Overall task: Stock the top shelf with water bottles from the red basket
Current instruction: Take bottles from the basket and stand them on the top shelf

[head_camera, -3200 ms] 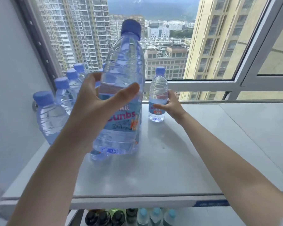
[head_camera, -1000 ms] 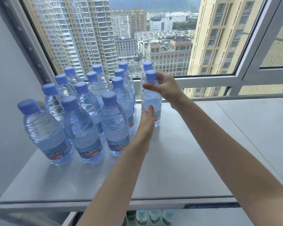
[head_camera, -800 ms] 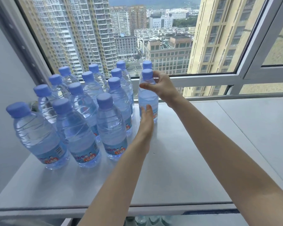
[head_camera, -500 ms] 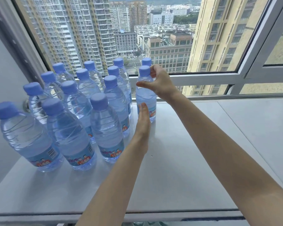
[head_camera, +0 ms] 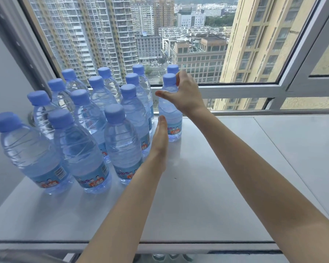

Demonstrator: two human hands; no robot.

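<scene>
Several clear water bottles (head_camera: pixel 122 137) with blue caps stand in rows on the left part of the pale top shelf (head_camera: pixel 207 186). One more bottle (head_camera: pixel 171 114) stands upright at the right end of the group, with another cap (head_camera: pixel 172 68) showing behind it. My right hand (head_camera: pixel 186 95) is curled around this bottle's neck, thumb across the front and fingertips at the cap. My left hand (head_camera: pixel 160 141) is flat with straight fingers, its fingertips against the bottle's lower left side, holding nothing. The red basket is out of view.
A window frame (head_camera: pixel 235 88) runs along the back of the shelf, and a grey wall (head_camera: pixel 0 73) closes the left side. The shelf's front edge (head_camera: pixel 179 245) is near me, with bottle tops (head_camera: pixel 160 257) on a lower level beneath it.
My left hand set a large-looking near bottle down among the group and now lies flat. My right hand moved from the bottle's body to its neck, and the bottle shifted left against the rows.
</scene>
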